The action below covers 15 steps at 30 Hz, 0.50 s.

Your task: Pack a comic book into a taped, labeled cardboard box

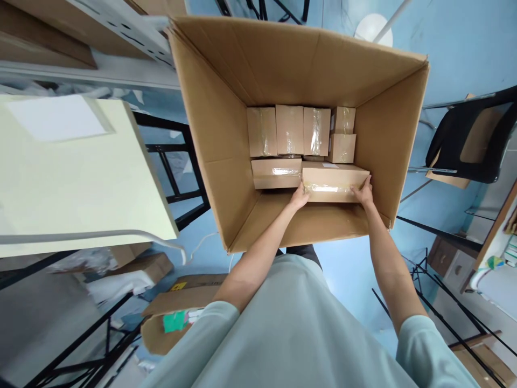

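The held box (355, 175) is smooth, matt cardboard — its clear tape (327, 188) glossy. The large carton (299, 59) is matt cardboard too, faintly creased. Cloth makes the shirt (307, 323), matt and soft-looking; the bench (72, 183) looks smooth — the floor (456, 64) likewise, with a slight sheen.

Left hand (299, 198) and right hand (364, 193) are gripping a long taped box (333, 180) inside the big carton (299, 59); more boxes (290, 132) are sitting beyond.

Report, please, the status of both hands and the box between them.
Left hand and right hand gripping taped box, one at each end. Taped box inside large carton. Neighbouring box close at its left; contact unclear.
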Motion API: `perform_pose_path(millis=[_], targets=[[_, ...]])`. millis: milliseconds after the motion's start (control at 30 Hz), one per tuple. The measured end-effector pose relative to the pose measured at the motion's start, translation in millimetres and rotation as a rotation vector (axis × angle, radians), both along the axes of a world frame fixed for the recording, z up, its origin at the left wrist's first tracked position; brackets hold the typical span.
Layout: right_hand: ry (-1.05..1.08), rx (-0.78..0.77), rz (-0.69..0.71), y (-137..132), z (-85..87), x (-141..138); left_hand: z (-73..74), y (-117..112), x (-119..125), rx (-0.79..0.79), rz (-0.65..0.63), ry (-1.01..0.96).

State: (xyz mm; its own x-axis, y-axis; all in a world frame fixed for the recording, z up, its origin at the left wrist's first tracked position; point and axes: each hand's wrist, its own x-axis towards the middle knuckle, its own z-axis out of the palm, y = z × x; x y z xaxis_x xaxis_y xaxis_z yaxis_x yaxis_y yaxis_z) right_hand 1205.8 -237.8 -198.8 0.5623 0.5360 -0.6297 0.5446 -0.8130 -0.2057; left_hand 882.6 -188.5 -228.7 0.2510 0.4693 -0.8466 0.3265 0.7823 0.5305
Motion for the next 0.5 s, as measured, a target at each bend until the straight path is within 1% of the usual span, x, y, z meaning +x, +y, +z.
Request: perform_pose_path(millis=[100, 167, 267, 333, 400, 433, 500], targets=[[-0.021, 0.045, -0.051, 1, 21.4, -16, 17.7, -2, -11, 0.004, 0.005, -0.041], [-0.041, 0.08, -0.044, -1, 40.5, -25, 29.4, -3, -20, 0.015, 0.014, -0.064], [-0.11, 0.162, 0.025, -4, 76.4, -32, 47.5, -1, -35, 0.052, 0.039, -0.09], [-0.181, 0.224, 0.075, -2, 101.6, -36, 60.2, 3, -46, 0.113, 0.059, -0.113], [-0.231, 0.292, 0.105, 8, 122.9, -42, 72.6, 11, -58, 0.194, 0.08, -0.132], [-0.232, 0.332, 0.117, 16, 130.9, -46, 78.3, 17, -65, 0.232, 0.091, -0.131], [-0.178, 0.418, 0.152, 38, 140.2, -60, 87.5, 31, -80, 0.29, 0.115, -0.096]])
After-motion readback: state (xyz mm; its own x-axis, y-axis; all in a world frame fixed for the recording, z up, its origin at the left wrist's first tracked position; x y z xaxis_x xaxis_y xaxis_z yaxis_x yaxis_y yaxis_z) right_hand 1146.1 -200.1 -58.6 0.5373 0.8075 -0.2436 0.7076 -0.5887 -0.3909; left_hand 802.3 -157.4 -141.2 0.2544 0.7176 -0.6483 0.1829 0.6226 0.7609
